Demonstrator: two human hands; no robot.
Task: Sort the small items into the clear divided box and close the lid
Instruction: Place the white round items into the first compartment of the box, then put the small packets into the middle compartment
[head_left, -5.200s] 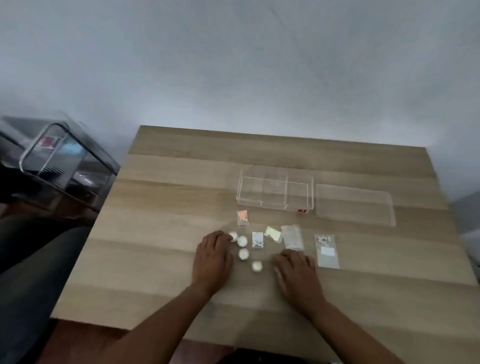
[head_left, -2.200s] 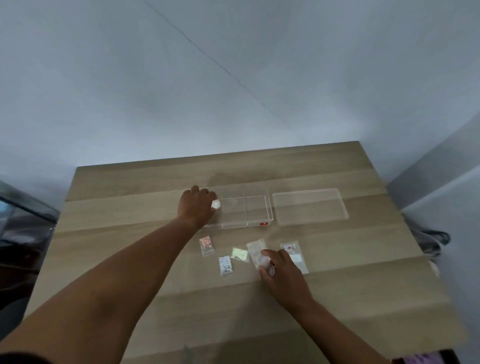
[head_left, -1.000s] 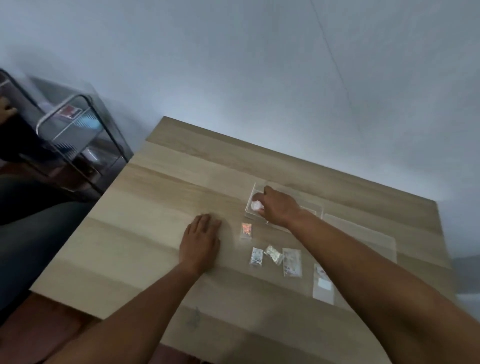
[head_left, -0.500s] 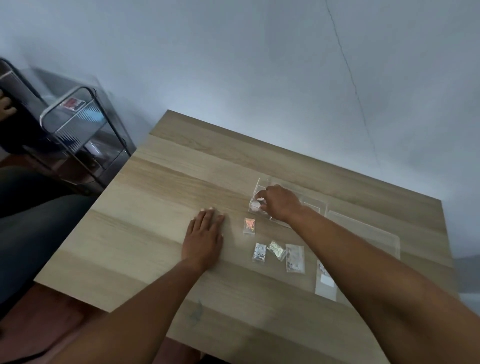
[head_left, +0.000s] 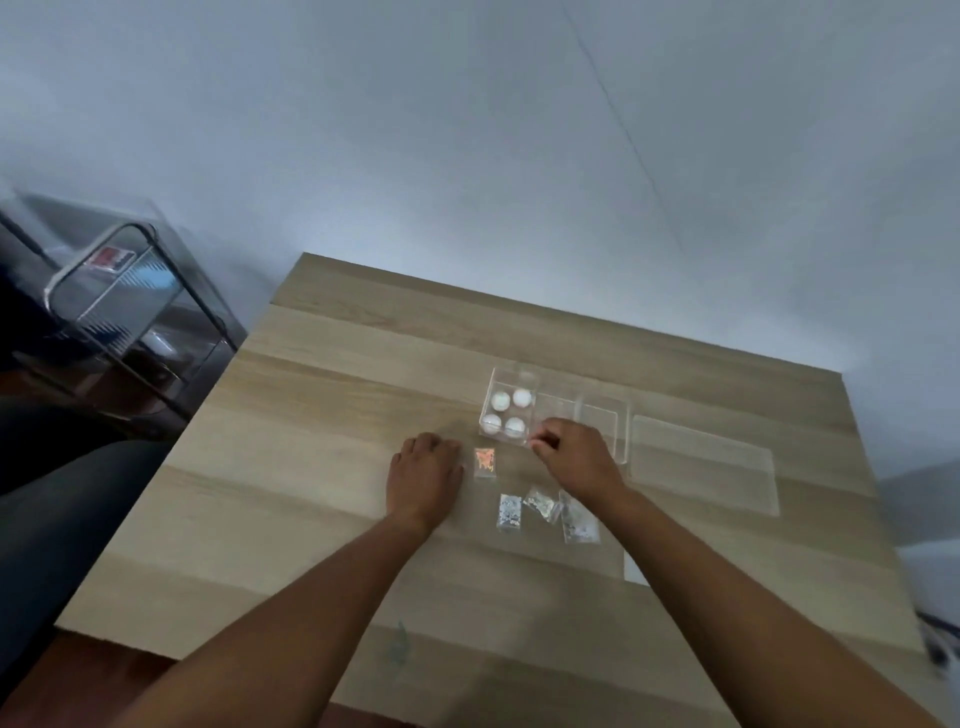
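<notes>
So the four white round pieces are sitting in the left compartment of the clear divided box, and the lid lies flat just right of it. My left hand rests loosely curled on the table beside the orange packet, holding nothing. My right hand is at the box's near edge with fingers curled; can't tell if it's pinching anything. The glittery packets wait nearer to me. Probably best to grab them one by one by a corner and lay them flat in the empty compartments so the lid seats.
</notes>
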